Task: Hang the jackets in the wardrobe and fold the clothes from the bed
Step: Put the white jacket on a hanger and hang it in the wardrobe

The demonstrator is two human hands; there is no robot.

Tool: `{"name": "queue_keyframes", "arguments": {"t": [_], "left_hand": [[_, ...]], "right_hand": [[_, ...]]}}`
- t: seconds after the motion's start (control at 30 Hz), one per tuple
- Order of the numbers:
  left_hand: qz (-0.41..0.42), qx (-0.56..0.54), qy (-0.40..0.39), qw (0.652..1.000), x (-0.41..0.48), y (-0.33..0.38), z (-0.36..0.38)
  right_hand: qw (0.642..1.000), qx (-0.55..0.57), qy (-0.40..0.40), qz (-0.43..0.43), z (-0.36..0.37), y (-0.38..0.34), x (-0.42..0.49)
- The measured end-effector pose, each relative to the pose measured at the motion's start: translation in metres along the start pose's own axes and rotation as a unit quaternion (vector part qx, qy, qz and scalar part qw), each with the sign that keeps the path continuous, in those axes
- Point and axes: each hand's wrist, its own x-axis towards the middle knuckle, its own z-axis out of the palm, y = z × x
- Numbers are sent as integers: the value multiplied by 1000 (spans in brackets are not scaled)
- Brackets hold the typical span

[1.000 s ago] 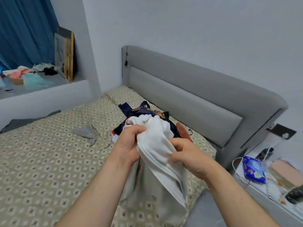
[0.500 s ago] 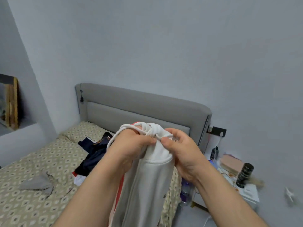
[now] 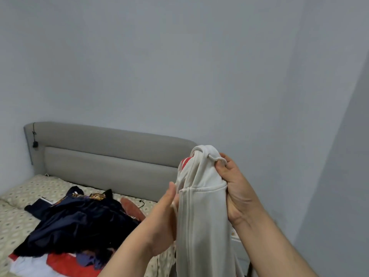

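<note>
A white hooded jacket with a red patch near its top hangs in front of me. My right hand grips its bunched top edge, with a drawstring loop over the fingers. Lower down, my left hand touches the jacket's left side; a white cord runs by its fingers, which look fairly straight. On the bed to the left lies a pile of clothes: a dark navy garment on top, with red and white clothes under it.
The grey padded headboard runs along the pale wall, and a black cable hangs at its left end. An orange-brown object lies on the bed behind the pile. A white edge of a bedside table shows behind the jacket.
The jacket has been lifted off the bed and carried right. My left hand has slid from the jacket's top down its side. The view has swung right and up.
</note>
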Motion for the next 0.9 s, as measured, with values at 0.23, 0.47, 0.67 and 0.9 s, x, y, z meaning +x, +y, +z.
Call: {"name": "queue_keyframes", "arguments": {"t": [0.23,0.47,0.67,0.9], "left_hand": [[107,117,-37,987,38,-19,75],[161,81,-46,983,70,-26,136],[171,7,-81,982,85,-33,180],[215,57,-151,963,79,-54,213]], "right_hand": [[995,8,57,-78,-50,-59,-24],[980,-20,138,-145,-81,-97,-40],[952,-33,203,-227,-79,-112,-59],[900,-52,302,-310,-81,-113,-104]]}}
